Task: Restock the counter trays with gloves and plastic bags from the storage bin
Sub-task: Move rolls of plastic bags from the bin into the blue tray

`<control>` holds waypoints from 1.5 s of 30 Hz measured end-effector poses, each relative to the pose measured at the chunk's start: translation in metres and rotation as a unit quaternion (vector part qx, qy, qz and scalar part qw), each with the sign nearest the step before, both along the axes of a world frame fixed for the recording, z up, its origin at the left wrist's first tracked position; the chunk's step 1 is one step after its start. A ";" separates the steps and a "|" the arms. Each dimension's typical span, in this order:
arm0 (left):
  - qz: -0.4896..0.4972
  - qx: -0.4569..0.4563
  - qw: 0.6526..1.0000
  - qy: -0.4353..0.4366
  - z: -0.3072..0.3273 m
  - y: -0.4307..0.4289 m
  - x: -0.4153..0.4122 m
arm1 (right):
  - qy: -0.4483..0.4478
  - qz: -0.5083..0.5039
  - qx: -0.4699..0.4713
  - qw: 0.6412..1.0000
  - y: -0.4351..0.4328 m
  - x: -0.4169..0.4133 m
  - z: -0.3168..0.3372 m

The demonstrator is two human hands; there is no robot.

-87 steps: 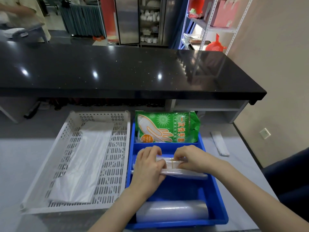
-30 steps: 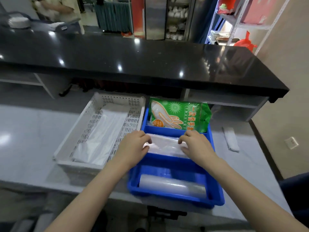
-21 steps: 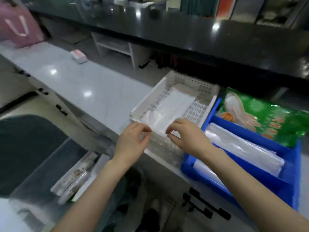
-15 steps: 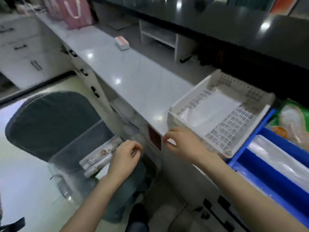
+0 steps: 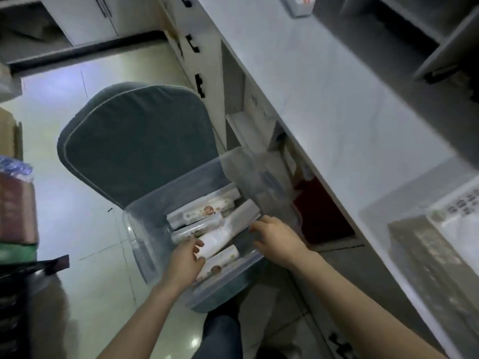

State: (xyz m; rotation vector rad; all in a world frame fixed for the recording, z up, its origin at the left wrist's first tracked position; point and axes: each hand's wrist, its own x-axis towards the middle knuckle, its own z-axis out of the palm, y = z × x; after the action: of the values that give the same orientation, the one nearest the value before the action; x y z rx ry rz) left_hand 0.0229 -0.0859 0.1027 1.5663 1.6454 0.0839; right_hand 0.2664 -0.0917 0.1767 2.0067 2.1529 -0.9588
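Note:
A clear plastic storage bin (image 5: 143, 251) sits on a teal chair seat (image 5: 137, 141) beside the counter. Inside lie several long packs: printed rolls (image 5: 204, 212), a white folded pack (image 5: 230, 228) and another roll (image 5: 224, 256). My left hand (image 5: 184, 259) is inside the bin, thumb and fingers closed around the near end of the white pack. My right hand (image 5: 276, 239) hovers over the bin's right side, fingers spread near the pack's far end and holding nothing. The white perforated tray (image 5: 440, 213) shows at the right edge, blurred.
The pale counter top (image 5: 337, 99) runs diagonally on the right, with drawers and black handles (image 5: 199, 85) below it. A small white and red box (image 5: 298, 3) lies at its far end. Stacked boxes and dark items (image 5: 15, 216) stand on the floor at left.
My view has swung left and down from the counter trays to the bin on the chair. Both hands left the white tray's edge and reached into the bin.

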 end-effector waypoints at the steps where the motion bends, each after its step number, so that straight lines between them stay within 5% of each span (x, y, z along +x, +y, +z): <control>1: 0.014 -0.007 1.000 0.000 -0.011 0.010 -0.005 | 0.005 -0.007 -0.016 1.000 0.012 -0.009 -0.014; 9: 0.085 -0.092 0.992 0.023 -0.100 0.075 -0.033 | 0.000 -0.114 -0.115 0.987 0.073 -0.054 -0.120; 22: 0.273 -0.168 0.947 -0.012 -0.206 0.106 -0.045 | 0.005 -0.236 -0.119 0.964 0.131 -0.094 -0.241; 45: 0.328 -0.080 0.933 -0.121 -0.183 0.093 -0.027 | 0.171 -0.373 -0.138 0.902 0.132 -0.078 -0.253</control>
State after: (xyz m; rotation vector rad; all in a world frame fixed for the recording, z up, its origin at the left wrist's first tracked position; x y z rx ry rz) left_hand -0.0042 0.0073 -0.0808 0.7947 1.8532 0.4619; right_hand 0.1883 0.0402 -0.0759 2.6910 1.1837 -1.6891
